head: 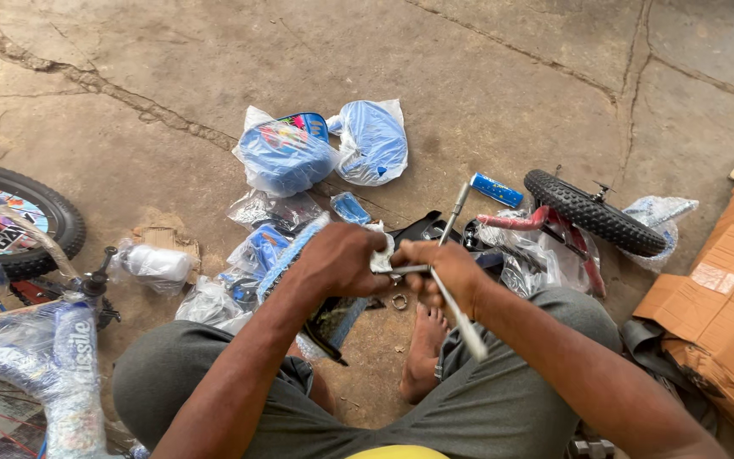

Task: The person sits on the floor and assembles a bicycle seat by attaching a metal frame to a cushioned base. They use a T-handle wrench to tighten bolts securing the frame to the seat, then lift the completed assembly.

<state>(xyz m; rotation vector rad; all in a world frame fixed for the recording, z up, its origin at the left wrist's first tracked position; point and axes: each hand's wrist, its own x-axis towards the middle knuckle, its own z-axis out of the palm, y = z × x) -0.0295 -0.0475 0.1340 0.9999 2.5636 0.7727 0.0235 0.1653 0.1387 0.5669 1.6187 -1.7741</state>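
**A:** Hand positions?

**B:** The left hand is curled shut around a small part wrapped in clear plastic, over the person's knees. The right hand is closed on a cross-shaped metal wrench; one arm of the tool points up past the knuckles, another slants down toward the right thigh. The two hands almost touch.

**A:** What lies directly beneath them?

**B:** A bare foot rests on the concrete floor, with a small metal ring lying just beside the toes.

**A:** Items ahead of the hands?

**B:** Two blue parts in clear bags lie side by side toward the far edge of the floor. Nearer, several smaller plastic-wrapped pieces crowd the space between those bags and the left forearm. A blue grip lies separately, near the small tyre.

**A:** To the sides?

**B:** Right: a small black knobby wheel on red frame tubing, partly wrapped, just beyond the right knee. A flattened cardboard box fills the floor's right edge. Left: a larger wheel and a wrapped bicycle frame sit at the left edge, close against the left knee.

**A:** Obstructions?

**B:** The left forearm covers part of the wrapped pieces; what the left hand's part is, cannot be told.
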